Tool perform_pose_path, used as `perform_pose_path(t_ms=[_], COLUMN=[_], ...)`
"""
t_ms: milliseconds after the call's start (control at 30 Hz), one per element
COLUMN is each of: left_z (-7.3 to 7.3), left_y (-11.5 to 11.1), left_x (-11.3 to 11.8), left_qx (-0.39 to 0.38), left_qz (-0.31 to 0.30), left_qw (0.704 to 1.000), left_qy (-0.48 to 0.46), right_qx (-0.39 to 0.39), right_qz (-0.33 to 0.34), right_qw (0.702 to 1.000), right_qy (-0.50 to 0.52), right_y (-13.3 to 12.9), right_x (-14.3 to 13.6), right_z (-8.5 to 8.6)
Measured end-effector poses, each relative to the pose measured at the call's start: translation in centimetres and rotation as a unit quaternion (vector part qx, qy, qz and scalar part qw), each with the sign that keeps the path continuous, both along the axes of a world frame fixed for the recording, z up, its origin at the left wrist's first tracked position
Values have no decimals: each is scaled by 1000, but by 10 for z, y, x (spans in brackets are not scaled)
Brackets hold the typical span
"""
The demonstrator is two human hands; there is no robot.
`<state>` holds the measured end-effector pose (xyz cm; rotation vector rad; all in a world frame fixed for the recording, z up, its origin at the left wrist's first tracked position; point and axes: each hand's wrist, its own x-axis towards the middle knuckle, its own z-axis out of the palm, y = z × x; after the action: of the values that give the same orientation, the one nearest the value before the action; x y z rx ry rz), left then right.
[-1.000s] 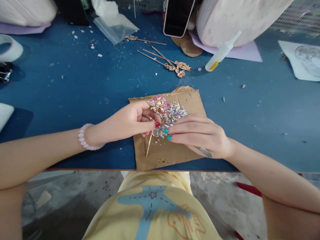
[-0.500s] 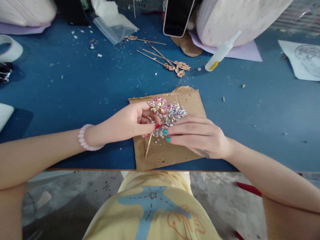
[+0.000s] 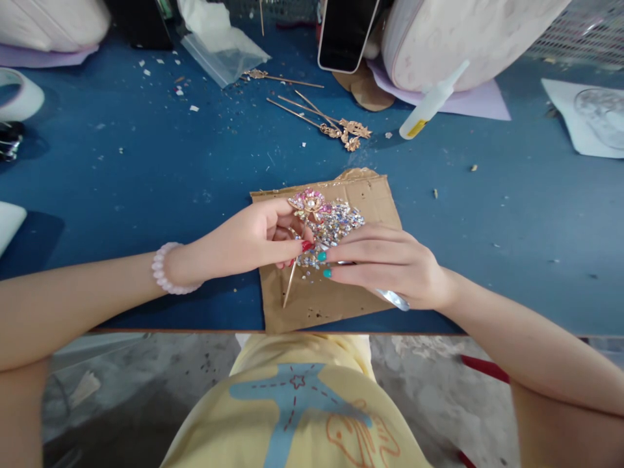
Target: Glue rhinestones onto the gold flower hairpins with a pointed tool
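A gold hairpin (image 3: pixel 311 203) with a pink jewelled flower head and a pearl at its centre is pinched in my left hand (image 3: pixel 266 237). Its thin stem points down toward the front edge of the cardboard (image 3: pixel 336 302). My right hand (image 3: pixel 394 263) is closed around silver tweezers (image 3: pixel 394 299); their rounded back end shows under the palm, and the tips are mostly hidden by my fingers. Beneath and between both hands lies a pile of small shiny rhinestones (image 3: pixel 341 221) on the cardboard.
Several plain gold hairpins (image 3: pixel 336 127) lie beyond the cardboard on the blue table (image 3: pixel 185 169). A glue bottle (image 3: pixel 433 101) rests at the back right, near a phone (image 3: pixel 347 32) and a pale bag (image 3: pixel 453 39). A plastic bag (image 3: pixel 224 55) and a tape roll (image 3: pixel 22 94) are further left.
The tweezers have turned slightly in my right hand, so their back end shows brighter and more fully. My left hand and the hairpin have stayed in place.
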<state>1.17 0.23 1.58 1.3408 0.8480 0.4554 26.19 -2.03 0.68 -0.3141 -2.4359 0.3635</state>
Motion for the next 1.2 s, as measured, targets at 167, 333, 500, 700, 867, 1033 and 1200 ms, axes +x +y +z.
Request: perform_pose_path(t_ms=[167,333,500,700,867,1033,1200], left_z=[-1,-3,-3,-1,-1,-1,0], left_y=[0,1,2,2,2,2,2], left_x=[0,0,-1,0,0,-1,1], left_qx=[5,8,13,9,9,4,6], left_qz=[-1,4,11,1,-12,-7,5], left_qw=[1000,1000,1000,1000,1000,1000,1000], left_qy=[-1,6,11,16,13,7,3], right_qx=[3,2,1,0,4,2,9], right_qz=[0,2,0,1,-5,-1,-1], right_qw=[1000,1000,1000,1000,1000,1000,1000], right_qy=[-3,0,3,8,3,1,8], right_y=[0,-1,0,0,0,0,0], right_x=[-1,0,0,0,0,0,1], right_z=[-1,-1,-1,-2,-2,0,0])
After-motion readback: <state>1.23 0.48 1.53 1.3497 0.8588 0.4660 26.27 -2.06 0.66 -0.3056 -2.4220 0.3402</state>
